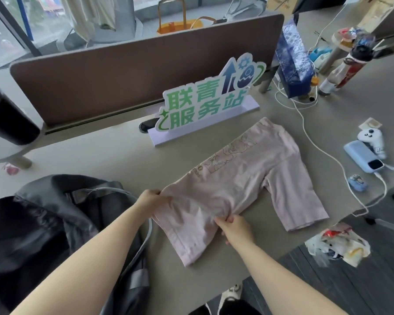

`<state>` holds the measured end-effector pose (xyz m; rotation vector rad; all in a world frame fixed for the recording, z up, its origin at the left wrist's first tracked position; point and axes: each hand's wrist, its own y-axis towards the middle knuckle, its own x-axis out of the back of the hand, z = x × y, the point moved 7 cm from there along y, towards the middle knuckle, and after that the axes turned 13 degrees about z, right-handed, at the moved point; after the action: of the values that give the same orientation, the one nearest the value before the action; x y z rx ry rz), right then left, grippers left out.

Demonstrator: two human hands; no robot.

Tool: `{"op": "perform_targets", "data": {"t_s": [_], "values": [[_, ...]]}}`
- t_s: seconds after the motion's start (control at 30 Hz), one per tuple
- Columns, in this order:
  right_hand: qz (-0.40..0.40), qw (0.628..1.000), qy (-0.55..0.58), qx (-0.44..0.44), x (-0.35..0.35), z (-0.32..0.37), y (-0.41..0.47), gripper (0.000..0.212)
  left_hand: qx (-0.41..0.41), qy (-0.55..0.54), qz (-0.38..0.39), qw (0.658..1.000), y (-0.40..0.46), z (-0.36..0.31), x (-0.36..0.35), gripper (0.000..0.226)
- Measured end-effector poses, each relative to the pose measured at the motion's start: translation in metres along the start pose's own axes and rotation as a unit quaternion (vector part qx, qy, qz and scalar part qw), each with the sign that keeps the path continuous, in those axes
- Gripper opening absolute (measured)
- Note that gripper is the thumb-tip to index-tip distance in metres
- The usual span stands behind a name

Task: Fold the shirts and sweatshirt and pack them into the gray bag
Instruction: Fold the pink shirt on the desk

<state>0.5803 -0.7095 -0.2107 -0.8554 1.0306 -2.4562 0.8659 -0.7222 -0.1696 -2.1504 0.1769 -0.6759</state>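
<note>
A pale pink shirt (241,178) with a printed panel lies spread on the grey table (96,155), one sleeve reaching toward the table's right edge. My left hand (151,197) pinches the shirt's near-left edge. My right hand (236,228) grips a bunched fold of the fabric near the middle of its near side. The gray bag (62,223) lies open on the table to the left, its dark inside showing, partly under my left forearm.
A green-lettered sign on a white base (205,105) stands behind the shirt, before a brown divider panel (127,71). A white cable (323,151), power bank (363,156), bottles and a blue box sit right. A plastic bag (338,244) hangs off the right edge.
</note>
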Motion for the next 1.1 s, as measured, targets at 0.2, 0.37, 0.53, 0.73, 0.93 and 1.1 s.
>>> {"op": "perform_targets", "data": {"t_s": [0.2,0.37,0.53,0.73,0.93,1.1], "values": [[0.059,0.998,0.031,0.001,-0.029,0.011,-0.001,0.035,0.004,-0.11,0.034,0.993,-0.014,0.018,-0.016,0.036],[0.131,0.969,0.207,0.02,-0.056,0.007,-0.014,0.012,-0.039,-0.281,0.087,0.955,-0.036,0.016,-0.029,0.041],[0.132,0.904,0.406,-0.002,-0.066,0.002,-0.031,0.009,-0.058,-0.382,0.103,0.917,-0.046,0.008,-0.021,0.017],[0.144,0.782,0.607,0.004,-0.098,0.025,-0.047,0.024,-0.066,-0.44,0.204,0.872,-0.06,-0.016,-0.026,0.023],[0.072,0.721,0.688,0.041,-0.112,0.032,-0.072,0.011,-0.063,-0.468,0.253,0.844,-0.071,-0.013,-0.015,0.027],[0.083,0.709,0.696,0.074,-0.126,0.035,-0.078,0.019,-0.019,-0.492,0.271,0.827,-0.082,-0.003,-0.025,0.029]]}}
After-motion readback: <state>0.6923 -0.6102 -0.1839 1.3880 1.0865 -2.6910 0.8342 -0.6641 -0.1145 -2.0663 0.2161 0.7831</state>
